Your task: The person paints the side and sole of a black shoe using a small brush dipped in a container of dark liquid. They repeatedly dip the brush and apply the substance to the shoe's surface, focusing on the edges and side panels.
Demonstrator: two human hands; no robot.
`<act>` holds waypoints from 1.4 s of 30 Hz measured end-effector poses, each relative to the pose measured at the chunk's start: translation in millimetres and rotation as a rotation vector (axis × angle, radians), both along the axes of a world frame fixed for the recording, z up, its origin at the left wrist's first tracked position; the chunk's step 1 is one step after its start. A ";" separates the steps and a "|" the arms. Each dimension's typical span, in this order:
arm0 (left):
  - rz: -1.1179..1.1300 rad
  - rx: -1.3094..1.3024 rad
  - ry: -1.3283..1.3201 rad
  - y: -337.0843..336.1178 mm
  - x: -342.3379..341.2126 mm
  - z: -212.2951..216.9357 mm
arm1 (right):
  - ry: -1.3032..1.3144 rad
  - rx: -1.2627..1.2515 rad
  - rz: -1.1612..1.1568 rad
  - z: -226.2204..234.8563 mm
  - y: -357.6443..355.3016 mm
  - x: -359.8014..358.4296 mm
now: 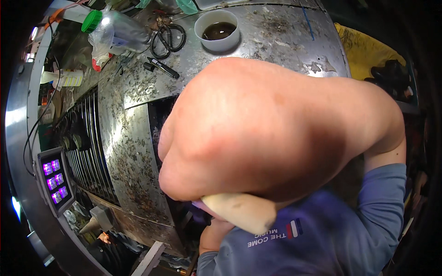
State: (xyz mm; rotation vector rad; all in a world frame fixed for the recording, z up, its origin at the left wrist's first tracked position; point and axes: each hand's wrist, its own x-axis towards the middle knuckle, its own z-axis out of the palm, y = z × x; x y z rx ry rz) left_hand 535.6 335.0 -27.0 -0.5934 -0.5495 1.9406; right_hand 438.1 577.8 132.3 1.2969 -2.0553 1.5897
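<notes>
Right hand [276, 133] up close to camera, clenched tight on pale handle [239, 211]. Handle pokes out below fist, long way pointing down-right (working end hidden). Left hand [214, 234] just under handle, mostly hidden, can't tell its grip. Right hand nearer.

A: Clothing on the person?
B: Blue-grey long-sleeved top [322, 239]; sleeve [382, 193] pushed up the arm. Chest carries pale lettering and a small striped patch [294, 228]: red, white, blue.
A: Hands?
B: Bare, no gloves.
</notes>
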 end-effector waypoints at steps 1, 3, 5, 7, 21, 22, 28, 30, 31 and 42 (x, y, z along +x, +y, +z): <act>0.003 0.024 -0.002 3.4 -1.0 -0.6 | 0.022 -0.036 0.000 -2.0 -1.9 -0.7; -0.001 0.095 0.004 6.2 -0.2 -1.6 | 0.050 -0.095 -0.002 -6.6 -3.9 -2.5; 0.014 0.197 0.005 13.9 0.7 -4.9 | 0.086 -0.157 0.001 -11.6 -5.1 -3.8; 0.028 0.295 0.036 17.8 0.6 -8.3 | 0.101 -0.202 0.011 -16.8 -10.5 -4.7; 0.043 0.709 0.190 40.0 -5.9 -26.7 | -0.280 -0.007 0.157 -22.1 -4.4 9.7; 0.043 0.723 0.199 41.1 -6.3 -27.9 | -0.275 -0.024 0.160 -24.9 -5.0 10.3; 0.074 0.782 0.243 46.2 -11.6 -27.4 | -0.103 -0.184 0.110 -45.6 -9.5 5.7; 0.086 0.785 0.244 47.8 -13.6 -26.7 | -0.126 -0.139 0.100 -45.7 -4.2 4.8; 0.098 0.772 0.230 49.4 -11.7 -26.4 | -0.133 -0.121 0.086 -47.7 -1.3 4.0; -0.011 -0.392 0.517 -78.8 -49.0 29.8 | -0.188 -0.110 -0.195 -43.1 29.4 2.4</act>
